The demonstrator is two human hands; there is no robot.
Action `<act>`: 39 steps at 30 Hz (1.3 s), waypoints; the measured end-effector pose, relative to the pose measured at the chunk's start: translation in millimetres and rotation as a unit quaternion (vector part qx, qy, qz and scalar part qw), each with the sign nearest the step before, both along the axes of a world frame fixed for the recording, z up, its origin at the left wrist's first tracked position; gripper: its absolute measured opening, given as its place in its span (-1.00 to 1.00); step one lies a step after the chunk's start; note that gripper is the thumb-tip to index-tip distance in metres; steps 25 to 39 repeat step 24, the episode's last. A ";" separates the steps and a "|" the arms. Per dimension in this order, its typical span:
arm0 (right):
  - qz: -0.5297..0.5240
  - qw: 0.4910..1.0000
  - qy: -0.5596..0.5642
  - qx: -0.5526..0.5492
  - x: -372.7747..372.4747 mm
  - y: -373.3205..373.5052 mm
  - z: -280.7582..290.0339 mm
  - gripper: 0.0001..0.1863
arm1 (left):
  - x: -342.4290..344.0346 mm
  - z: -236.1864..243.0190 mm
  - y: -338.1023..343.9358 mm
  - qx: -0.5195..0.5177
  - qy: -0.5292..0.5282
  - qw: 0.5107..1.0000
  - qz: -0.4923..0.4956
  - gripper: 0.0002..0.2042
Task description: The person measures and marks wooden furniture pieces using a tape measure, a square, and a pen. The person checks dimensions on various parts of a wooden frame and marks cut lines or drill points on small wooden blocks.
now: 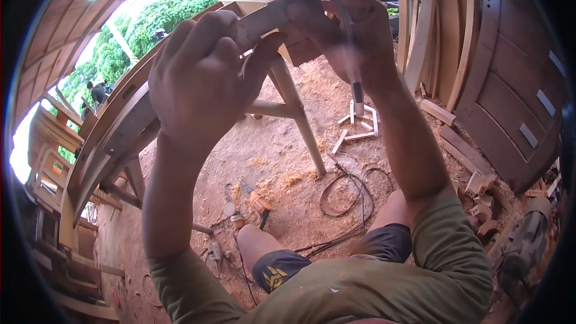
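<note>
From the head camera, I see my left hand (198,78) clenched around a flat wooden strip (258,24), thumb pressed under it. My right hand (336,18) grips the same strip at its far end, fingers curled over, with a pen-like tool (354,78) tucked against the palm, tip down. The strip lies along the top edge of a wooden chair frame (288,93) on the sawdust floor (264,150).
</note>
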State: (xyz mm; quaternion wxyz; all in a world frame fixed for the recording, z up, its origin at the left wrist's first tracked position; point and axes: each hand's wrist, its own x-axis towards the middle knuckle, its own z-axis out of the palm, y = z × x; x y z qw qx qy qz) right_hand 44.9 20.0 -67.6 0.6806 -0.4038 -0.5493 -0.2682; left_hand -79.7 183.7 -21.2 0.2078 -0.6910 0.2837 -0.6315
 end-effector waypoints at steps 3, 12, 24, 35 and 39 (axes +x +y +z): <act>-0.076 0.996 -0.044 -0.007 -1.9 -7.5 1.9 -0.80 | 3.0 1.9 -0.1 0.012 -0.005 1.000 -0.014 -0.65; 0.125 0.978 0.034 0.161 -11.2 -58.2 -12.6 -0.70 | -11.6 4.5 -1.0 0.010 0.023 0.995 0.101 -0.67; -0.239 0.969 -0.047 0.030 -21.4 -24.9 -11.7 -0.46 | -22.3 7.0 -15.2 -0.012 0.079 0.979 0.189 -0.66; -0.239 0.969 -0.047 0.030 -21.4 -24.9 -11.7 -0.46 | -22.3 7.0 -15.2 -0.012 0.079 0.979 0.189 -0.66; -0.239 0.969 -0.047 0.030 -21.4 -24.9 -11.7 -0.46 | -22.3 7.0 -15.2 -0.012 0.079 0.979 0.189 -0.66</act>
